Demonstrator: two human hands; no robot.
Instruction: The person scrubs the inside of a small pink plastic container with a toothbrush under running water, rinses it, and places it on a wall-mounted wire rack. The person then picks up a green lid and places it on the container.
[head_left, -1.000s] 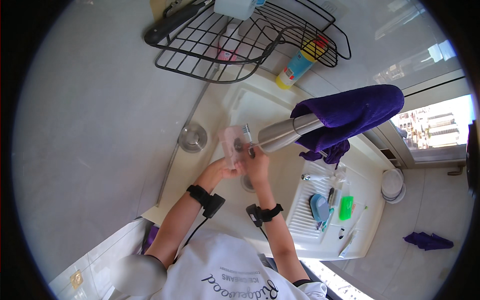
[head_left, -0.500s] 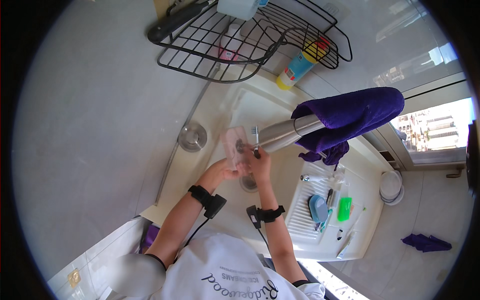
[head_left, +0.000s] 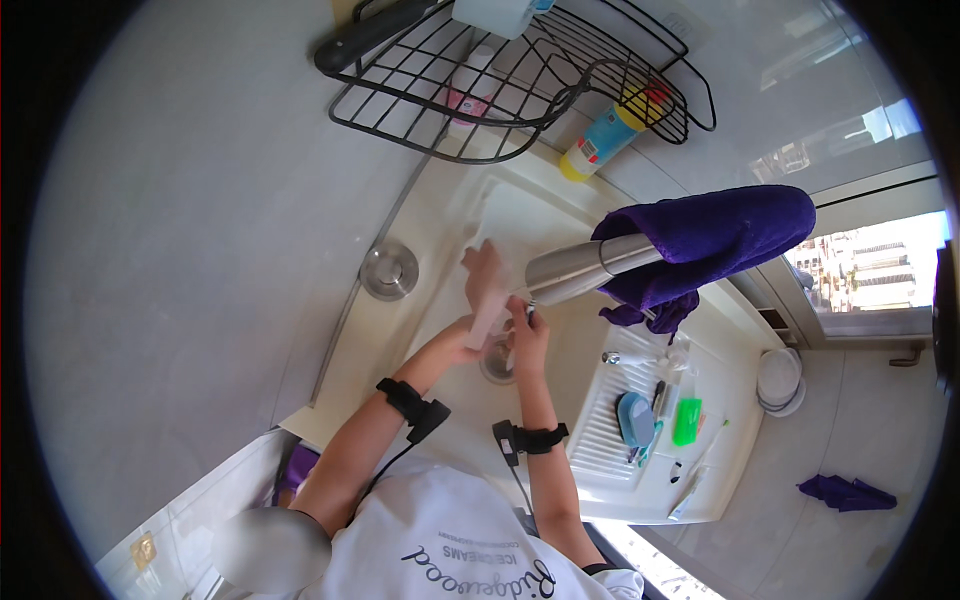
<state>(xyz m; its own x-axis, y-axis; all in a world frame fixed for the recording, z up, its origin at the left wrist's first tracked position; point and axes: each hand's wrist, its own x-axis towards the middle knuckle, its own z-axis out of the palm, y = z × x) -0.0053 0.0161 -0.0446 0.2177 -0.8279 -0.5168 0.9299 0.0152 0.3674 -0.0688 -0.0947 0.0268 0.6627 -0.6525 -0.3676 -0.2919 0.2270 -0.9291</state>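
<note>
Over a cream sink basin (head_left: 560,370), my left hand (head_left: 458,340) grips a pale pink translucent plastic piece, box-like in form (head_left: 488,285), now tilted up on edge and blurred by motion. Close beside its right side, my right hand (head_left: 530,345) is closed around a toothbrush, most of which is hidden at this moment; the earlier picture shows its bristled head. Both hands are above the round metal drain (head_left: 497,362). Just past my right hand hangs the end of a brushed metal tap (head_left: 565,272), with a purple towel (head_left: 735,225) draped over it.
A black wire rack (head_left: 430,115) holding bottles juts out above the far side. Below it stands a yellow-and-blue bottle (head_left: 603,140). The ridged drainboard (head_left: 590,440) at right carries a blue oval item (head_left: 635,418), a green box (head_left: 687,421) and small items. A round metal fitting (head_left: 388,271) sits left.
The pink piece has turned from facing me broadly to a narrower, tilted position. My right hand has shifted slightly right and down, and the toothbrush head no longer shows clearly.
</note>
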